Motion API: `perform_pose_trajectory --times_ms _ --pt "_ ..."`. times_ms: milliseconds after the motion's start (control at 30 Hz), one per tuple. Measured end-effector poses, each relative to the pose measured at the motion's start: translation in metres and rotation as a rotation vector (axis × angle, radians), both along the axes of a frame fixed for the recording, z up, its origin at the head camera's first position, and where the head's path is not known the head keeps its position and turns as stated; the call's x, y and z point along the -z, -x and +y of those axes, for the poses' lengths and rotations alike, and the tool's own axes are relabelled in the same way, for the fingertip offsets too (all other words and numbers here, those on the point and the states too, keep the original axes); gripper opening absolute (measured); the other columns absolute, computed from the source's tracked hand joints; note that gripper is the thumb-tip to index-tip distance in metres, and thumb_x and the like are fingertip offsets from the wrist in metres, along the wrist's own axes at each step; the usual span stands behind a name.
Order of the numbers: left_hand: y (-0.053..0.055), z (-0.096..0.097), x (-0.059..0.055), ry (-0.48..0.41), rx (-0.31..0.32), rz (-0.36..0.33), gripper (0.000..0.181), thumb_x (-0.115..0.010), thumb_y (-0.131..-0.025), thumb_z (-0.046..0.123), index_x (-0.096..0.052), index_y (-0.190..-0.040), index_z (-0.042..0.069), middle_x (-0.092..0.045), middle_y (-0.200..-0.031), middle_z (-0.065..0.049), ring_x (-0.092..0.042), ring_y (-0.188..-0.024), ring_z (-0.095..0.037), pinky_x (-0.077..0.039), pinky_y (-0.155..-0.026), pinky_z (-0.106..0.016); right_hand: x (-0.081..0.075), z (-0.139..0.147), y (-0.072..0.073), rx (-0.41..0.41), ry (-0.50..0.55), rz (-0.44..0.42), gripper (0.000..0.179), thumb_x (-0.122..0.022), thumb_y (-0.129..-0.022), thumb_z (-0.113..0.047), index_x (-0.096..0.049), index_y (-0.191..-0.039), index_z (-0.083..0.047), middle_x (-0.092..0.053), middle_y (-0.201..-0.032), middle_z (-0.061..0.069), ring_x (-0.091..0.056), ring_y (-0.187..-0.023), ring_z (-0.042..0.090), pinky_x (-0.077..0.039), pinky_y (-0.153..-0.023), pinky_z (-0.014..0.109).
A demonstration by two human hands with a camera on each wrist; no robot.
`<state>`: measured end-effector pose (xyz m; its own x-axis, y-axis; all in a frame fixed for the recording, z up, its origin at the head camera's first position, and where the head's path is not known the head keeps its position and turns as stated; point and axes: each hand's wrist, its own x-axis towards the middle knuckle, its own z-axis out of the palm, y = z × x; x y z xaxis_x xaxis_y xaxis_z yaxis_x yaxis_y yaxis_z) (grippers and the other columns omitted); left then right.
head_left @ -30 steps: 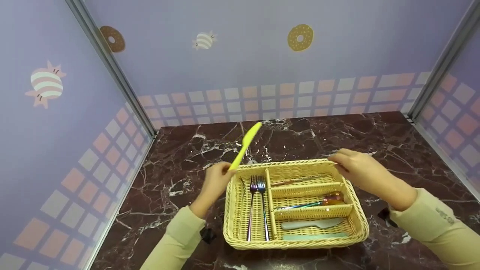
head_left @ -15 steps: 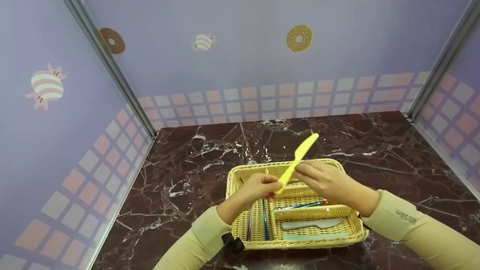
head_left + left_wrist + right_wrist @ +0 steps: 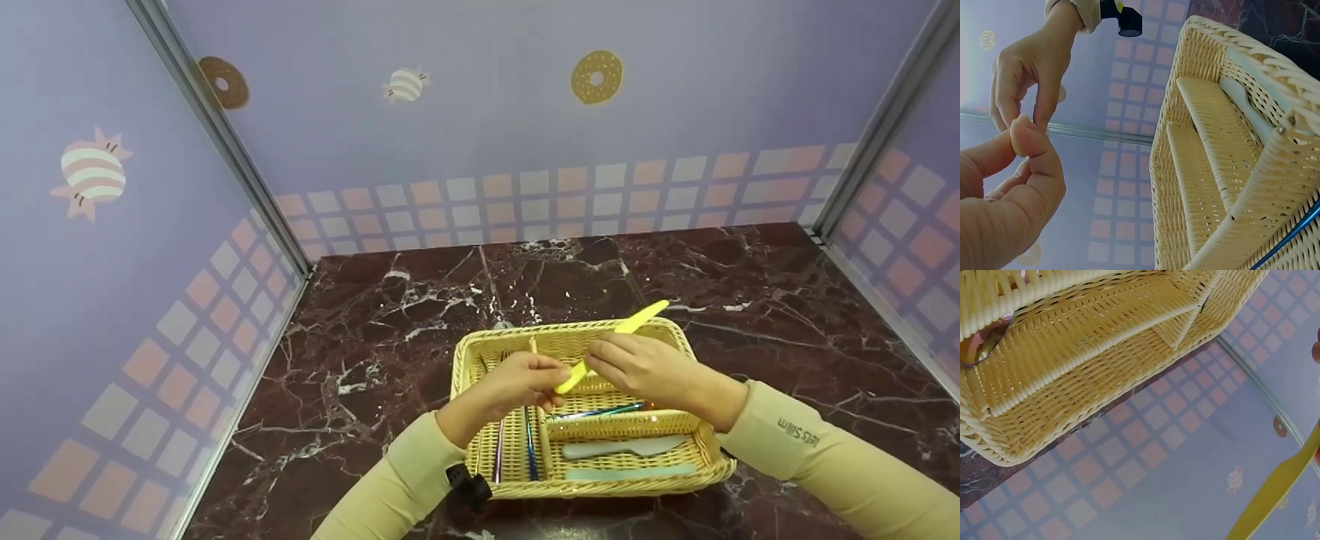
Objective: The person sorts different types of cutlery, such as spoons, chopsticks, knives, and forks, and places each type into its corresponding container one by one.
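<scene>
A yellow plastic knife is held slantwise over the wicker cutlery basket, its blade pointing to the far right. My left hand pinches the handle end between thumb and finger. Fingers of my right hand grip the same knife further up and cover its middle. In the left wrist view the two hands meet fingertip to fingertip, with the knife mostly hidden. The right wrist view shows the yellow blade at its lower right.
The basket has dividers. Forks with dark shiny handles lie in the left compartment, partly covered. A rainbow-coloured utensil lies in the middle slot; a grey knife and pale green piece lie in front. Patterned walls surround the marble table.
My left hand has carried the yellow knife rightward over the basket. My right hand has left the basket's rim and taken hold of the knife, which now lies flatter.
</scene>
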<state>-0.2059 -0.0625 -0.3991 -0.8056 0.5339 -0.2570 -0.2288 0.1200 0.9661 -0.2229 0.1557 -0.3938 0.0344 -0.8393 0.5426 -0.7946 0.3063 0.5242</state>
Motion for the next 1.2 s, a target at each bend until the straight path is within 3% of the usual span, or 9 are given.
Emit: perform_pose_trajectory --times_ms 67,167,267,367,467,667,867,1033,1200 --pt "0.003 -0.005 0.003 -0.007 -0.036 0.024 0.034 -0.053 -0.091 0.011 -0.053 -0.116 -0.013 -0.058 -0.076 -0.002 -0.055 -0.060 -0.007 -0.046 -0.053 -0.015 0.002 0.002 -0.001 0.021 0.007 -0.079 0.024 -0.050 -0.073 0.003 -0.062 -0.094 0.001 -0.060 -0.091 0.010 -0.059 -0.081 0.020 -0.052 -0.072 0.024" --pt "0.009 -0.016 0.010 0.011 -0.104 0.080 0.036 -0.052 -0.092 0.014 -0.053 -0.116 -0.012 -0.059 -0.079 -0.003 -0.056 -0.060 -0.006 -0.047 -0.054 -0.017 0.005 0.003 -0.004 0.046 0.032 -0.266 0.026 -0.057 -0.065 0.009 -0.063 -0.089 0.000 -0.061 -0.085 0.009 -0.059 -0.076 0.020 -0.052 -0.068 0.024" --pt "0.015 -0.032 0.019 0.056 -0.178 0.141 0.035 -0.052 -0.092 0.012 -0.052 -0.117 -0.013 -0.061 -0.084 -0.011 -0.057 -0.061 -0.007 -0.049 -0.056 -0.019 0.010 0.002 -0.009 0.057 0.005 -0.546 0.024 -0.061 -0.064 0.013 -0.064 -0.084 0.000 -0.062 -0.078 0.007 -0.059 -0.068 0.016 -0.051 -0.062 0.020" --pt "0.023 -0.047 0.028 0.129 -0.269 0.217 0.035 -0.053 -0.087 0.007 -0.053 -0.115 -0.014 -0.063 -0.089 -0.018 -0.058 -0.064 -0.009 -0.051 -0.060 -0.022 0.020 -0.003 -0.015 0.095 -0.091 -0.858 0.021 -0.058 -0.068 0.014 -0.063 -0.079 -0.003 -0.058 -0.067 0.001 -0.051 -0.057 0.006 -0.046 -0.053 0.014" --pt "0.029 -0.060 0.033 0.199 -0.356 0.293 0.035 -0.053 -0.082 0.002 -0.055 -0.112 -0.015 -0.064 -0.088 -0.019 -0.057 -0.065 -0.010 -0.052 -0.063 -0.026 0.035 -0.010 -0.019 0.141 -0.212 -1.054 0.019 -0.055 -0.072 0.013 -0.058 -0.071 -0.006 -0.049 -0.059 -0.005 -0.040 -0.052 0.000 -0.039 -0.049 0.010" --pt "0.034 -0.076 0.038 0.330 -0.450 0.404 0.029 -0.054 -0.083 0.003 -0.059 -0.107 -0.013 -0.064 -0.082 -0.019 -0.053 -0.061 -0.008 -0.049 -0.058 -0.024 0.062 -0.021 -0.019 0.184 -0.421 -1.174 0.031 -0.051 -0.070 0.017 -0.038 -0.060 -0.009 -0.021 -0.056 -0.007 -0.018 -0.049 0.003 -0.021 -0.047 0.016" --pt "0.036 -0.087 0.044 0.438 -0.493 0.488 0.028 -0.053 -0.080 0.001 -0.061 -0.104 -0.012 -0.064 -0.081 -0.018 -0.051 -0.061 -0.007 -0.042 -0.055 -0.016 0.077 -0.035 -0.023 0.315 -0.663 -1.208 0.034 -0.054 -0.080 0.008 -0.037 -0.060 -0.013 -0.025 -0.054 -0.006 -0.018 -0.048 0.006 -0.017 -0.044 0.018" --pt "0.037 -0.093 0.046 0.459 -0.514 0.504 0.028 -0.054 -0.081 0.000 -0.061 -0.105 -0.012 -0.065 -0.085 -0.020 -0.055 -0.065 -0.009 -0.044 -0.057 -0.019 0.079 -0.041 -0.026 0.329 -0.670 -1.209 0.038 -0.057 -0.072 0.010 -0.033 -0.054 -0.015 -0.023 -0.049 -0.006 -0.016 -0.044 0.005 -0.014 -0.041 0.018" --pt "0.036 -0.098 0.046 0.468 -0.521 0.500 0.028 -0.055 -0.081 0.002 -0.062 -0.106 -0.011 -0.065 -0.086 -0.018 -0.056 -0.070 -0.012 -0.047 -0.062 -0.022 0.080 -0.040 -0.028 0.327 -0.642 -1.213 0.034 -0.059 -0.071 0.011 -0.041 -0.054 -0.013 -0.026 -0.048 -0.007 -0.018 -0.045 0.005 -0.016 -0.042 0.018"
